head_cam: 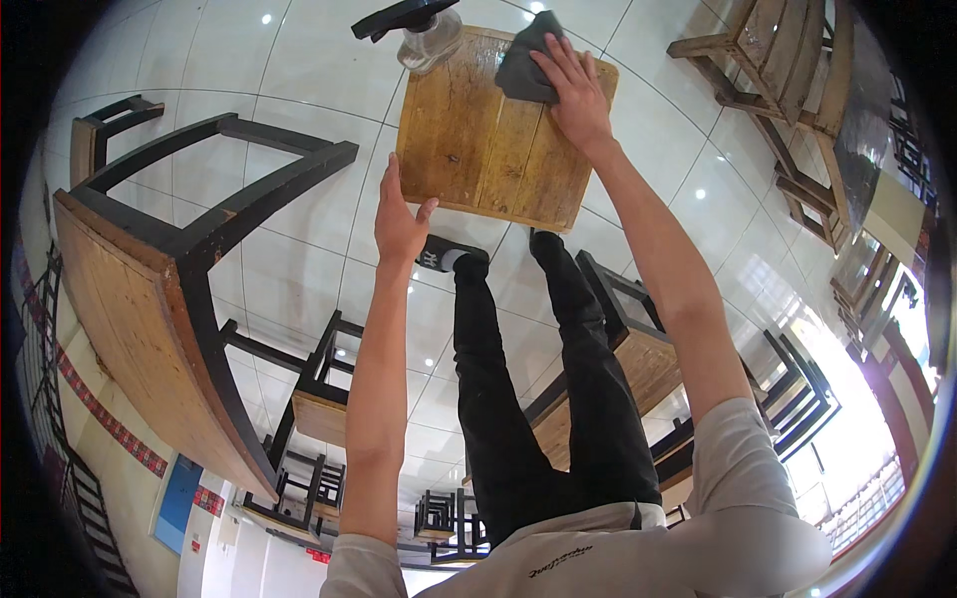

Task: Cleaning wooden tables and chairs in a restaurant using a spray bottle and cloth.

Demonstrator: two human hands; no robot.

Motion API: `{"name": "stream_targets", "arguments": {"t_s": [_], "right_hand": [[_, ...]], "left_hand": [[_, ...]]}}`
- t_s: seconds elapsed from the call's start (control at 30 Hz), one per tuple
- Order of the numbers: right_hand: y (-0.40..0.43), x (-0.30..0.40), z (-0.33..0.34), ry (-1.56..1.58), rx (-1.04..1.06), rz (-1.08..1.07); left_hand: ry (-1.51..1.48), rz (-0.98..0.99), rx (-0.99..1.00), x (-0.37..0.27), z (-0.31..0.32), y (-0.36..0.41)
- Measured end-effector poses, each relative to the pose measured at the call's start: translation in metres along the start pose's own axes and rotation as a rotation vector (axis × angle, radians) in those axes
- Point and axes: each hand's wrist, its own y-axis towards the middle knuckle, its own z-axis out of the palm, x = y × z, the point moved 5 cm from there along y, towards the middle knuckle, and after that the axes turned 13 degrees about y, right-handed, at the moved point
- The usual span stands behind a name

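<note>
A square wooden stool top [463, 142] with worn, scratched planks lies before me. My right hand [579, 93] presses a folded dark grey cloth [527, 63] onto its far right part, fingers spread over the cloth. At the near left corner, my left hand [401, 217] rests against the edge, its thumb apart from the fingers. A clear container [430, 45] stands at the far left corner, partly covered by a black object [400, 16] whose kind I cannot tell. The stool's legs are hidden beneath the top.
On the left stands a large wooden table with a black frame [277, 187]. A slatted wooden bench [785, 60] is at the upper right. Black-framed wooden stools [650, 359] are behind my legs, on a glossy tiled floor [299, 67].
</note>
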Motion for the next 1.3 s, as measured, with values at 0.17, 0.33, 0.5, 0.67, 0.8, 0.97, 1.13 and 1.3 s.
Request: {"name": "stream_targets", "arguments": {"t_s": [0.17,0.33,0.5,0.67,0.8,0.97,1.13,1.3], "right_hand": [[-0.071,-0.019,-0.026,-0.027,-0.063,0.238],[-0.114,-0.022,-0.031,-0.036,-0.064,0.326],[-0.096,0.002,-0.007,-0.063,-0.099,0.375],[-0.045,0.086,0.057,-0.018,-0.064,0.324],[-0.022,0.156,0.108,0.143,0.027,0.185],[-0.02,0.177,0.124,0.193,0.212,0.017],[-0.037,0.131,0.088,0.068,0.475,-0.385],[-0.043,0.014,-0.001,0.084,0.241,-0.176]], "left_hand": [[0.031,-0.008,0.006,0.007,-0.013,-0.001],[0.052,-0.001,0.028,0.012,-0.016,-0.001],[0.073,0.064,0.001,0.017,-0.011,0.001],[0.081,0.037,0.037,0.02,-0.014,0.0],[-0.029,0.105,-0.012,0.026,-0.01,0.004],[0.021,0.08,0.058,0.03,-0.004,0.004],[0.032,0.048,0.066,0.039,-0.013,-0.002],[-0.006,0.064,0.047,0.027,-0.014,0.0]]}}
